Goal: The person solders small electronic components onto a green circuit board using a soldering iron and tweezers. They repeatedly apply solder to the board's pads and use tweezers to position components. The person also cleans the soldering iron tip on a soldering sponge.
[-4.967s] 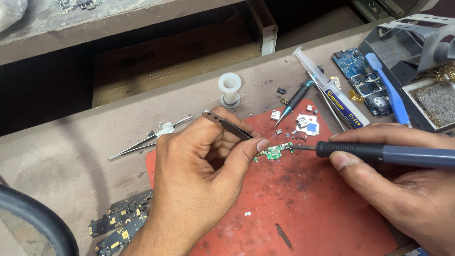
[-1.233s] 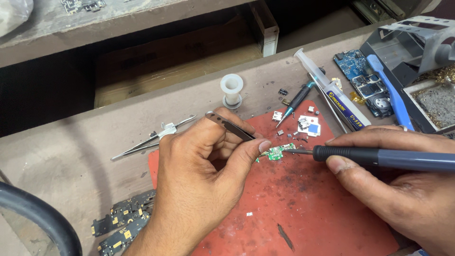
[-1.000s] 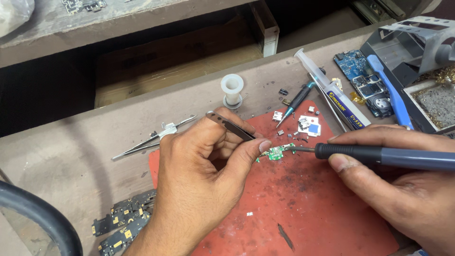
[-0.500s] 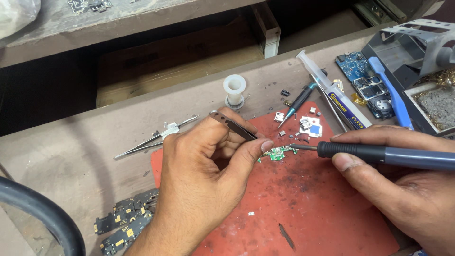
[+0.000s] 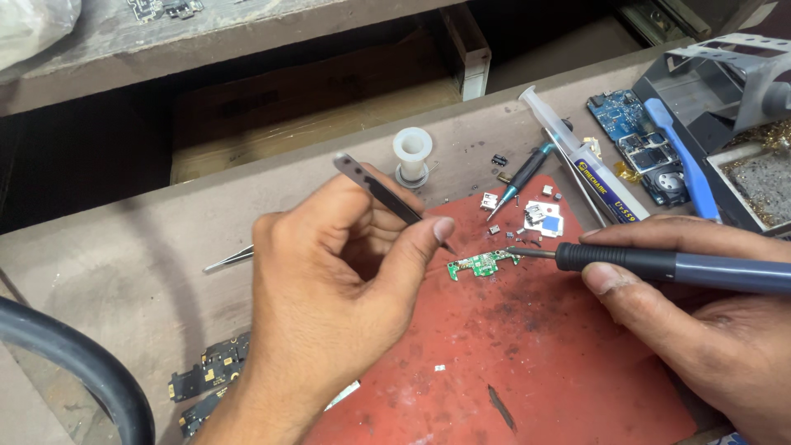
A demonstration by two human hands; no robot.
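Pinched between thumb and fingers, my left hand (image 5: 329, 288) has a closed grip on the dark tweezers (image 5: 387, 198), tips angled down beside the small green circuit board (image 5: 482, 264) to steady it. My right hand (image 5: 700, 330) wraps shut around the soldering iron (image 5: 659, 265), held low so its tip meets the board's right end. That board lies flat on the red mat (image 5: 535, 371), which shields the tabletop (image 5: 124, 272).
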